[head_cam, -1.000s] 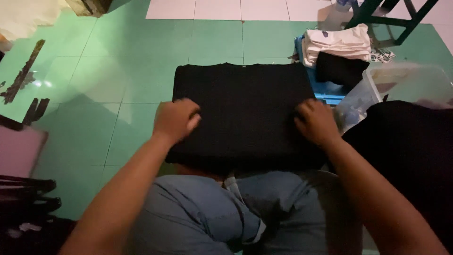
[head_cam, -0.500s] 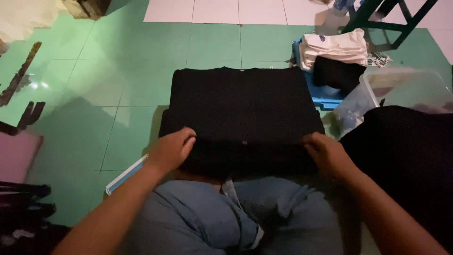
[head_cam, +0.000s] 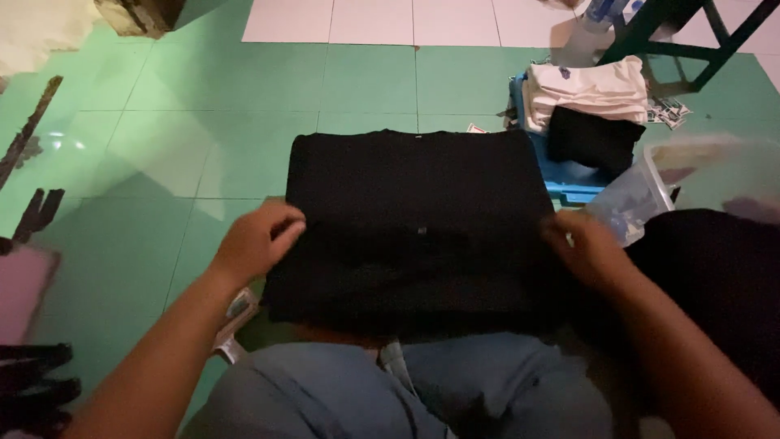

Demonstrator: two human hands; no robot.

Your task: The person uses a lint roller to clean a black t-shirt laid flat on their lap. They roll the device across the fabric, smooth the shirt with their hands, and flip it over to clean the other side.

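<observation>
Nearest the camera are the person's knees in grey-blue trousers point(head_cam: 455, 390), just below the near edge of a folded black garment point(head_cam: 418, 219) that lies flat on the green tiled floor point(head_cam: 162, 162) and serves here as the landmark. The left hand point(head_cam: 253, 242) sits at the garment's left edge, about halfway up its side, fingers curled and pinching the edge of the cloth. The right hand point(head_cam: 587, 248) is at the garment's right edge, level with the other; its fingers are bent onto the edge of the fabric, though blur keeps me from telling how firmly they grip. Under the garment's near left corner a pale flat thing point(head_cam: 231, 325) pokes out, too hidden to identify. To the right of the garment, beside the right forearm, lies a heap of dark cloth point(head_cam: 723, 284). Just beyond the right hand stands a clear plastic container point(head_cam: 650, 191), tilted. Beyond the garment's far right corner a blue tray point(head_cam: 569, 183) carries a stack of folded white clothes point(head_cam: 585, 89) and a folded black piece point(head_cam: 593, 140). Farther still, past that stack, stand the dark green legs of a frame point(head_cam: 658, 36), where the floor turns to white tiles point(head_cam: 366, 20).
</observation>
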